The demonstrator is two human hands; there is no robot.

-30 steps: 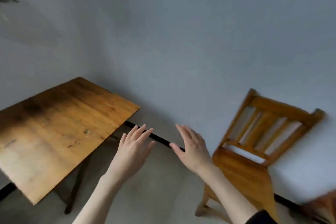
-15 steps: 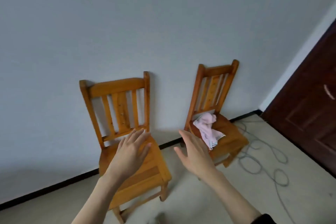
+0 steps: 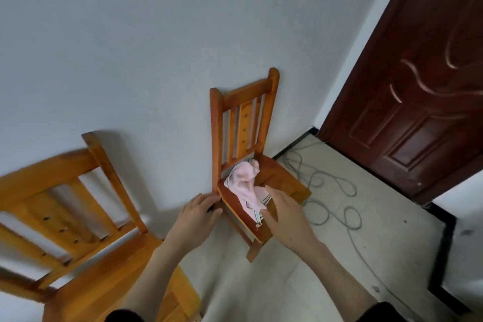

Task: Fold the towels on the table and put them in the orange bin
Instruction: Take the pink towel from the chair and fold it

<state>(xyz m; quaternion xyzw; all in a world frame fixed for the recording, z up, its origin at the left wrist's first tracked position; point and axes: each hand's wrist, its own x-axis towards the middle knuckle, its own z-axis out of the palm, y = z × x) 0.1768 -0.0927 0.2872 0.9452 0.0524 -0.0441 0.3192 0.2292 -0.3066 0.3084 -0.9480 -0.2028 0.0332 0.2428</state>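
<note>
Inspection of the head view found both hands raised in front of a wooden chair (image 3: 264, 165) standing against the grey wall (image 3: 130, 47). I recorded a crumpled pink towel (image 3: 247, 187) with striped edging lying on that chair's seat, bunched toward the backrest and trailing down to the front edge of the seat. The right hand (image 3: 286, 217) was held over the seat with fingers straight and slightly spread, gripping nothing; its fingertips were just beside the lower end of the towel, and I could not tell whether they touched it. The left hand (image 3: 197, 213) was at the chair's left side, near the corner of the seat, fingers loosely extended; contact with the wood could not be confirmed. The two hands were apart, with the seat corner between them. A second wooden chair (image 3: 78, 217) stood at the lower left, nearer to me, its seat bare. Grey cable (image 3: 337, 198) lay in loose coils on the pale floor (image 3: 392, 243) to the right, before a dark brown panelled door (image 3: 418, 86). Dark sleeve cuffs (image 3: 376, 312) were visible at the bottom edge.
</note>
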